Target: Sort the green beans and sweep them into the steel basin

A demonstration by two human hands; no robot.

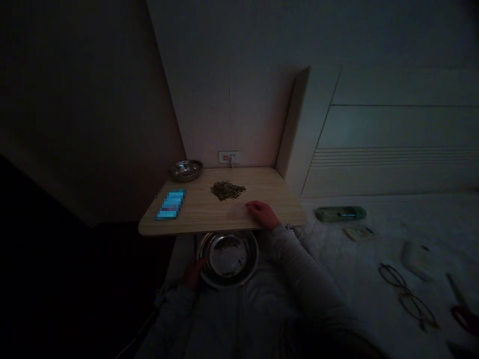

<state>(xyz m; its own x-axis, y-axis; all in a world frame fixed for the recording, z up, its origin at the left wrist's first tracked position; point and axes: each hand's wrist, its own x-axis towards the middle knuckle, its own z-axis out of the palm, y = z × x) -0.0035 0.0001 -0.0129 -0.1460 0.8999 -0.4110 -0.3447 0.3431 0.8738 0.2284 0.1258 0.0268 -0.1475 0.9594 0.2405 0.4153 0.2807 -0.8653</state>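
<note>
On the bench, a phone and small bowl sit far left, seemingly to keep the middle free. Below the front edge, the left hand is clamped on the rim of a basin, probably steadying it. Mid-bench lie the grains. Nearer, the right hand pinches a clear sheet, likely held low to meet the wood. The grains look small and dark, loosely heaped, with strays around.

I see dark grains heaped loosely on the tabletop, what may be a clear sheet near them, and below, a round metal basin flecked inside.
</note>
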